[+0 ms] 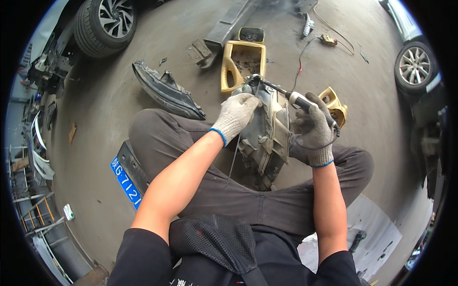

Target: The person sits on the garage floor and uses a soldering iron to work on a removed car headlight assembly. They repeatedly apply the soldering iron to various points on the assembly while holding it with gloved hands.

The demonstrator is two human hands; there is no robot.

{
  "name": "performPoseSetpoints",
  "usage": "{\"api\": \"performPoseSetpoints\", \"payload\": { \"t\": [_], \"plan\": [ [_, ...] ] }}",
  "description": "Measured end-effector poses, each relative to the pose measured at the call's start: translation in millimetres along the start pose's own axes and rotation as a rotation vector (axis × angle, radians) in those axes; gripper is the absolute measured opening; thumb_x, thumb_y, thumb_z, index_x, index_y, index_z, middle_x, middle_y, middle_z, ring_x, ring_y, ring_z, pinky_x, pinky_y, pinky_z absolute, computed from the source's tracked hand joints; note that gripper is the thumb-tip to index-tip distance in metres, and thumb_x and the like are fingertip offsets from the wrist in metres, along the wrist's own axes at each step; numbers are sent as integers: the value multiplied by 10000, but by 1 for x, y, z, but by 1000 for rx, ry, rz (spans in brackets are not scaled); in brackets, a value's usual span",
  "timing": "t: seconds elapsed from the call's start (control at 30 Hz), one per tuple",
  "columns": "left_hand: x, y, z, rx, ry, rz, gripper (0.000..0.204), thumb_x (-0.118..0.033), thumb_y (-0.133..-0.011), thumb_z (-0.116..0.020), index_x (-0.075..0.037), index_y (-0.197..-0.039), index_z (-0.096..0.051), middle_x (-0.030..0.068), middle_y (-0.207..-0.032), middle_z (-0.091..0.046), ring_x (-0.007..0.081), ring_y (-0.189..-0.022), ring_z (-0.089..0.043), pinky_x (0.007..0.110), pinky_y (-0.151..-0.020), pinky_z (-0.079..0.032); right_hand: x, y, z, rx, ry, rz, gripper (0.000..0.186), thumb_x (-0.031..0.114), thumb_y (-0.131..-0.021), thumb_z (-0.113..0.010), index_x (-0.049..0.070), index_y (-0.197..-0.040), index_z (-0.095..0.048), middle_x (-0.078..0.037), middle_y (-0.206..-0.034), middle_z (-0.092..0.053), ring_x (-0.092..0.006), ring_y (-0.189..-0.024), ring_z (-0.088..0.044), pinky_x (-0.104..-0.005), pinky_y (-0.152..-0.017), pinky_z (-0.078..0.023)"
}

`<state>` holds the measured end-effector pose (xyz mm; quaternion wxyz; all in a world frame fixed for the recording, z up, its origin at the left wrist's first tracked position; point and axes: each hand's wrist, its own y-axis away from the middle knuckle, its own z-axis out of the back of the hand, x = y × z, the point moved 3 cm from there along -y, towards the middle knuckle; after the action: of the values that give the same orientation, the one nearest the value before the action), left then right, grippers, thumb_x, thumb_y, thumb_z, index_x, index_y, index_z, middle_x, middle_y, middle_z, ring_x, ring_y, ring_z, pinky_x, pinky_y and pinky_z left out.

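Note:
A car headlight housing [253,128], dark and beige with brackets, stands between my legs. My right hand [314,127], in a grey-white knit glove with a blue cuff, is closed round the black-and-white handle of a soldering iron [301,101]. Its thin metal shaft points left to the housing's upper end, and its cord loops under the hand. My gloved left hand [236,113] lies at that same end, fingers pinched on a thin dark rod [234,162] that trails down toward my lap. The exact contact at the iron's tip is too small to make out.
Beyond the housing lies a cut-open yellow jug [227,64] with dark scraps inside. A dark lamp piece [167,93] is at left, another cut yellow container [336,108] at right. A metal beam [226,24], cable [299,59], blue licence plate [125,183] and car wheels [414,67] surround me.

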<state>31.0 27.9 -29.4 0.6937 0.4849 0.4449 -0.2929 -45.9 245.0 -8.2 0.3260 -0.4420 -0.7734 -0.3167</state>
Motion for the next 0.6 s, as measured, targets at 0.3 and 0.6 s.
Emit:
{"api": "performPoseSetpoints", "payload": {
  "t": [0.3, 0.6],
  "plan": [
    [13, -9, 1, -8, -82, -65, 260, -304, -967, -630, -61, -941, -719, -29, -645, -547, 61, -566, -474, 250, -526, -376, -4, -2, 7, 24, 49, 38, 536, 189, -955, -639, -43, -1407, -469, -167, -1116, -650, -171, -852, -637, -305, -671, -578],
    [10, -10, 1, 10, -126, -71, 265, -303, -970, -622, -58, -937, -718, -26, -641, -553, 65, -567, -487, 256, -529, -388, -2, 1, 2, -25, 97, 20, 536, 221, -954, -646, -12, -1409, -485, -136, -989, -671, -164, -735, -619, -279, -640, -545]
  ]
}}
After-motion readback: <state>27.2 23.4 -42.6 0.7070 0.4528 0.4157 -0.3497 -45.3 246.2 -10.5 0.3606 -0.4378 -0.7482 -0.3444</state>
